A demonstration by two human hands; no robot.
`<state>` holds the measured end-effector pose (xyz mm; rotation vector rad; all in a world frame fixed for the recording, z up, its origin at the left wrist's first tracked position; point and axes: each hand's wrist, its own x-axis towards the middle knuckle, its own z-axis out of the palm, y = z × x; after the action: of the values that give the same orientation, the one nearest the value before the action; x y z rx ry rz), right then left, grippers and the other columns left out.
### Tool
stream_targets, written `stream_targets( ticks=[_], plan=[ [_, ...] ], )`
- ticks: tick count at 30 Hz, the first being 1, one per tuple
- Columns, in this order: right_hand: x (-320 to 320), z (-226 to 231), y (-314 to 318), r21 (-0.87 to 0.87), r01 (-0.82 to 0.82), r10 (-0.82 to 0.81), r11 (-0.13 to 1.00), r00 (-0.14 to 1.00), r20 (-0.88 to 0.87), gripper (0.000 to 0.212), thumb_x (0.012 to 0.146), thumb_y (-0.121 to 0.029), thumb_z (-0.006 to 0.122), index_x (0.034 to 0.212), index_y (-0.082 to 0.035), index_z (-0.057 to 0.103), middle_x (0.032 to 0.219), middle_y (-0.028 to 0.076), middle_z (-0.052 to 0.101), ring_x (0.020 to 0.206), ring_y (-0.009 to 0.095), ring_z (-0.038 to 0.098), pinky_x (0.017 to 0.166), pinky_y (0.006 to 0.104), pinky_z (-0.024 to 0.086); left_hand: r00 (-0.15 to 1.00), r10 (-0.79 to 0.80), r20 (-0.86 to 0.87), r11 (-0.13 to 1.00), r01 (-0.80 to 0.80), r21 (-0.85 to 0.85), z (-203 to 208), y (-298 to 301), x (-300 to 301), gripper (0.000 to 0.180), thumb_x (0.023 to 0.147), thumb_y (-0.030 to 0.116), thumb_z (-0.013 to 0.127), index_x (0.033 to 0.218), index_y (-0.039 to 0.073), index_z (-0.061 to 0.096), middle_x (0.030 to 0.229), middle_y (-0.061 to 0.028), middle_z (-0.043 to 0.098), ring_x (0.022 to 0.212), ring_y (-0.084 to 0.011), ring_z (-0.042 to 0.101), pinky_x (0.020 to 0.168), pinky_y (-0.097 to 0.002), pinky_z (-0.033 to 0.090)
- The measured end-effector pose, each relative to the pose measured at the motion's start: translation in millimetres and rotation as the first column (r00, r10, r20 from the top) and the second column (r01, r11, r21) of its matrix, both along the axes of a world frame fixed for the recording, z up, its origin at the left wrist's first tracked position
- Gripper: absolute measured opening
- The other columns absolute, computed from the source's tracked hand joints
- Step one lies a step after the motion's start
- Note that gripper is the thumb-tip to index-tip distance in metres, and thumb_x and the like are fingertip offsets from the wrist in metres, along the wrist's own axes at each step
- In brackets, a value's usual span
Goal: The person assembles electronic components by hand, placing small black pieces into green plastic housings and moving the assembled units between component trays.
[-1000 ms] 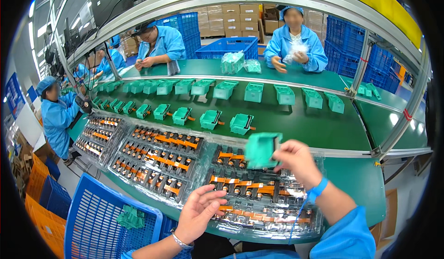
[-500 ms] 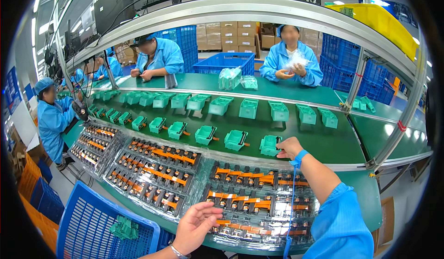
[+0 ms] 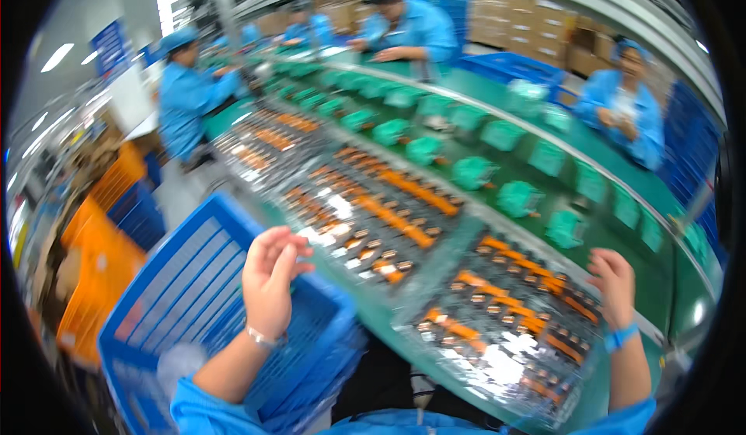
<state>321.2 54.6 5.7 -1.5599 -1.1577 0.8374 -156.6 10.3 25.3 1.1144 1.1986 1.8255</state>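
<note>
My left hand (image 3: 270,281) is raised over the blue basket (image 3: 221,229), its fingers loosely bent and apart, with nothing visible in them. A metal bracelet circles that wrist. At the right, my right hand (image 3: 615,289) hangs beside the nearest clear tray of parts (image 3: 497,311), fingers apart and also holding nothing I can see. A blue band is on its wrist. Closest to it on the green line is a green plastic housing (image 3: 565,229). The tray holds several small black parts with orange flat cables. Motion blur smears fine detail.
Two further part trays (image 3: 365,217) extend leftward along the bench. Rows of green housings (image 3: 474,172) run along the line. Co-workers in blue sit opposite and at the left (image 3: 183,97). Orange crates (image 3: 97,276) stand on the left floor. A metal frame rail (image 3: 668,43) crosses above.
The view has swung left and tilted. My right hand has let go of the nearest green housing and drawn back toward me. My left hand has moved from the tray to over the blue basket.
</note>
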Motion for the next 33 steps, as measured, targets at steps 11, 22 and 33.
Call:
stream_targets(
  ticks=[11,22,33],
  plan=[
    [-17,-28,-33,0.017,0.005,-0.005,1.000,0.999,-0.035,0.007,0.090,-0.017,0.051,0.090,-0.010,0.053,0.084,-0.005,0.050,0.077,0.003,0.047,0.060,0.0161,0.039,0.548,-0.129,-0.826,0.534,-0.664,-0.524,-246,-108,-271,0.063,0.070,0.029,0.070,0.123,0.009,0.042,0.106,-0.0183,0.052,0.094,-0.0306,0.053,0.083,-0.0420,0.045],
    [-31,10,-76,0.044,0.237,-0.240,0.970,0.967,0.085,0.008,0.081,-0.007,0.057,0.087,-0.001,0.058,0.083,0.005,0.058,0.073,0.013,0.058,0.057,0.0269,0.053,0.339,-0.297,-0.893,0.759,-0.484,-0.436,-295,28,-304,0.068,0.071,0.031,0.068,0.128,0.006,0.040,0.130,-0.0221,0.040,0.119,-0.0382,0.037,0.100,-0.0452,0.031],
    [-12,-5,-106,-0.001,0.365,-0.362,0.931,0.925,0.118,0.010,0.083,-0.002,0.057,0.091,0.004,0.058,0.083,0.008,0.061,0.073,0.013,0.059,0.059,0.0257,0.053,0.417,-0.421,-0.806,0.765,-0.314,-0.562,-365,162,-280,0.056,0.078,0.030,0.062,0.123,0.001,0.046,0.117,-0.0207,0.054,0.110,-0.0326,0.051,0.094,-0.0403,0.039]
  ],
)
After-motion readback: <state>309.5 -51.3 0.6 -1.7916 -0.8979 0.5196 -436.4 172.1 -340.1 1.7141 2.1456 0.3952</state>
